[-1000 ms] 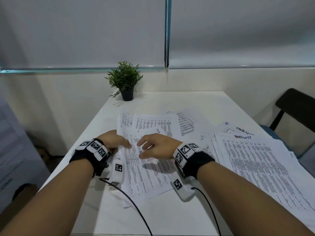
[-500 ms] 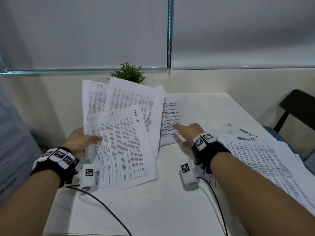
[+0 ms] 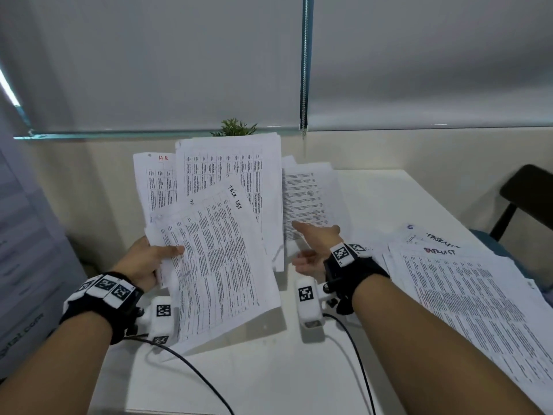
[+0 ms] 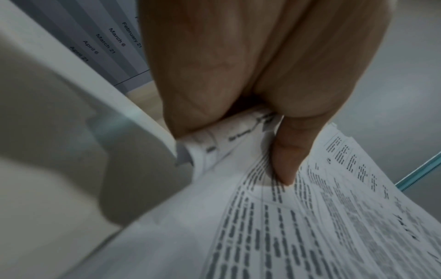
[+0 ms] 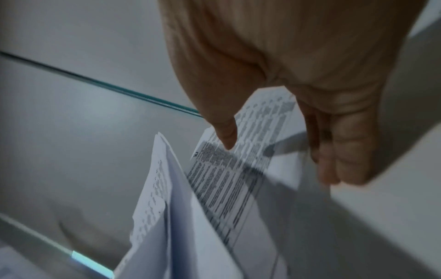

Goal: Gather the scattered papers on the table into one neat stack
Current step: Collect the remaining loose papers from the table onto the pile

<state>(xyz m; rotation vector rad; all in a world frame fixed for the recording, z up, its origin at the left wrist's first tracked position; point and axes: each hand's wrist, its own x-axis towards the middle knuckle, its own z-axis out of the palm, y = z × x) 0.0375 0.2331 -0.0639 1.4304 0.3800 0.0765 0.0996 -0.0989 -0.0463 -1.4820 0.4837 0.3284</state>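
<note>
Left hand [image 3: 143, 262] grips a fanned bundle of papers [image 3: 215, 235] by its left edge, thumb [image 4: 288, 156] pressed on the printed face, fingers behind; bundle is lifted off the table [image 3: 269, 378] and tilted up toward the camera, sheets misaligned. Front sheet reads "TASK LIST" handwritten, the rear-left one "HR" in red. Right hand [image 3: 314, 250] reaches forward, fingers straight and loose, not gripping; index fingertip sits over the near edge of a few sheets [image 3: 311, 199] lying flat at table centre, just right of the held bundle. Can't tell whether it touches: the right wrist view is blurred, fingers look extended above the sheet. Table is white, set against the far wall. Right pile of papers [image 3: 472, 298] is spread over the table's right side, overlapping loosely, top sheets marked "TASK LIST" at the far end, well apart from the held bundle. Black chair [image 3: 526, 193] stands past the table's right edge. Potted plant [image 3: 235, 130] at the far edge, mostly hidden behind the bundle. Wrist cameras [image 3: 308, 301] with cables hang below both wrists.
</note>
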